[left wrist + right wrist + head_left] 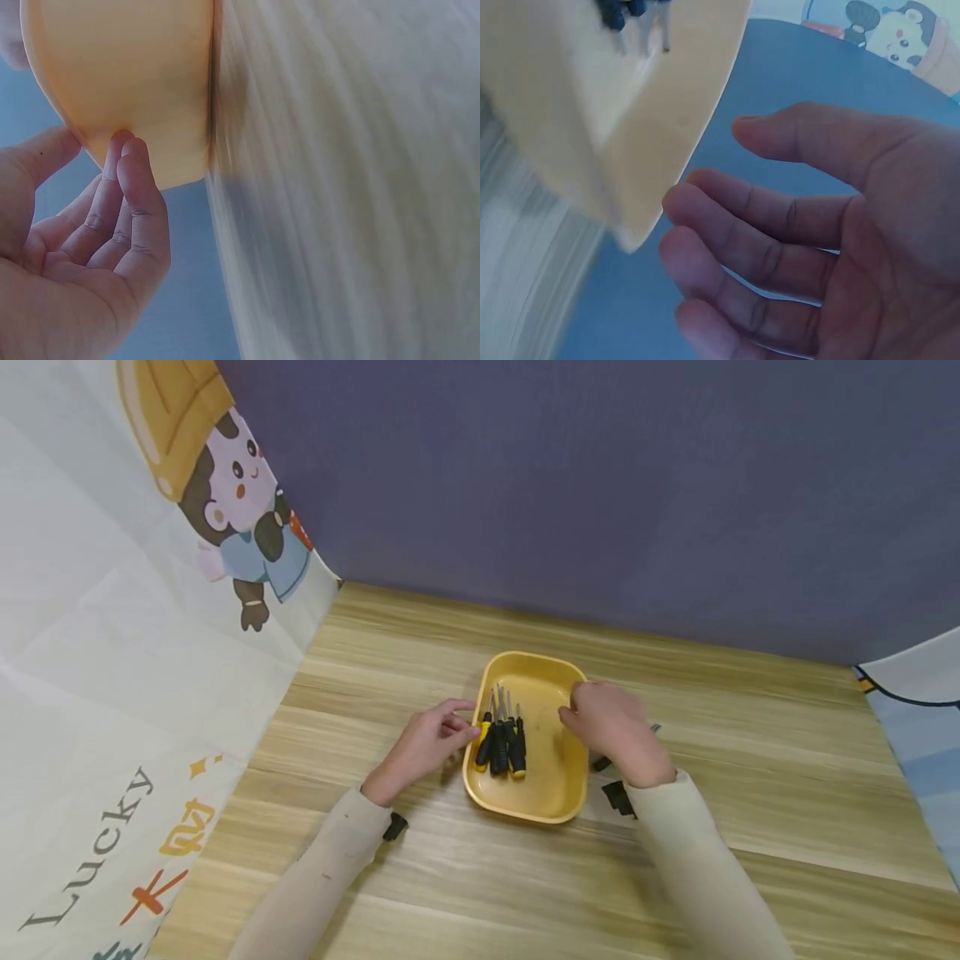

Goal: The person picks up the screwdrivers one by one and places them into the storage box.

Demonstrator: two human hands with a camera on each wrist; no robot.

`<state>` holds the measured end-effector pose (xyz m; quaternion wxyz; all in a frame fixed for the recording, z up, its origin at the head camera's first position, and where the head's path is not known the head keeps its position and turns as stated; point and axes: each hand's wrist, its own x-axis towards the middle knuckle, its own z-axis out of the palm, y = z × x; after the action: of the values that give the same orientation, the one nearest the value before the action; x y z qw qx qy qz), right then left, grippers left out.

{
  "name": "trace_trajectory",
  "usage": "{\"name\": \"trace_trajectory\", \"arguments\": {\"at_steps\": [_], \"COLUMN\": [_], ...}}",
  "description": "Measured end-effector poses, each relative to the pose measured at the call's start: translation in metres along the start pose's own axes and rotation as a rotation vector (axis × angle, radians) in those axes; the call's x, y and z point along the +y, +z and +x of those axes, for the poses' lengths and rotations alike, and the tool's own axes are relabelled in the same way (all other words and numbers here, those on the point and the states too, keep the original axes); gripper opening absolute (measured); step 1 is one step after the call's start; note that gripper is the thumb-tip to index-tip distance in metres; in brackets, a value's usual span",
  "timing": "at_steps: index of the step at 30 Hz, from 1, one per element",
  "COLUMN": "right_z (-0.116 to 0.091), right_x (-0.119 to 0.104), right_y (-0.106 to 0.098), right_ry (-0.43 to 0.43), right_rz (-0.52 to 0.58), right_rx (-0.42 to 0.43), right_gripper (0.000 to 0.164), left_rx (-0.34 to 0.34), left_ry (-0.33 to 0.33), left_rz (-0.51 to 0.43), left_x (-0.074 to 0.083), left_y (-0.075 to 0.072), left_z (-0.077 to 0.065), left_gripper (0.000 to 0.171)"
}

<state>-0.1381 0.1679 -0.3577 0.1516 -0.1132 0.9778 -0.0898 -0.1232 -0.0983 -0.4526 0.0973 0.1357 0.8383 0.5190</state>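
A yellow plastic tray [551, 785] stands on the wooden table, with several screwdrivers [498, 747] with black and yellow handles lying along its left side, tips pointing away. My left hand [431, 739] is at the tray's left side; in the left wrist view its thumb tip meets the rim and its loosely bent fingertips touch the outer wall. Over at the right rim is my right hand [611, 722]. In the right wrist view its fingers [742, 232] are relaxed beside the rim, thumb apart, nothing between them.
Partly hidden under the right hand, a dark tool [602, 763] with a metal end lies on the table [480, 893] right of the tray. A dark blue backdrop [600, 502] rises behind, and a white printed sheet [97, 652] stands at the left.
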Motion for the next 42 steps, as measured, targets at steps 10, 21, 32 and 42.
{"name": "trace_trajectory", "arguments": {"at_steps": [10,21,32,42], "right_z": [-0.016,-0.03,-0.03,-0.024], "right_x": [0.057,0.103,0.121,0.134], "right_y": [0.01,0.035,0.052,0.062], "right_ry": [0.095,0.225,0.302,0.317], "right_rz": [0.04,0.112,0.176,0.212], "right_rx": [0.007,-0.049,-0.067,-0.047], "right_gripper": [0.038,0.042,0.049,0.047], "left_rx": [0.008,0.001,-0.003,-0.007], "left_ry": [0.005,-0.006,-0.011,-0.01], "left_rz": [0.006,-0.007,-0.008,-0.016], "left_x": [0.0,0.001,0.0,0.001], "left_y": [0.0,0.0,0.0,0.0], "left_z": [0.0,-0.001,-0.001,0.0], "left_gripper": [0.044,0.044,0.044,0.044]}}
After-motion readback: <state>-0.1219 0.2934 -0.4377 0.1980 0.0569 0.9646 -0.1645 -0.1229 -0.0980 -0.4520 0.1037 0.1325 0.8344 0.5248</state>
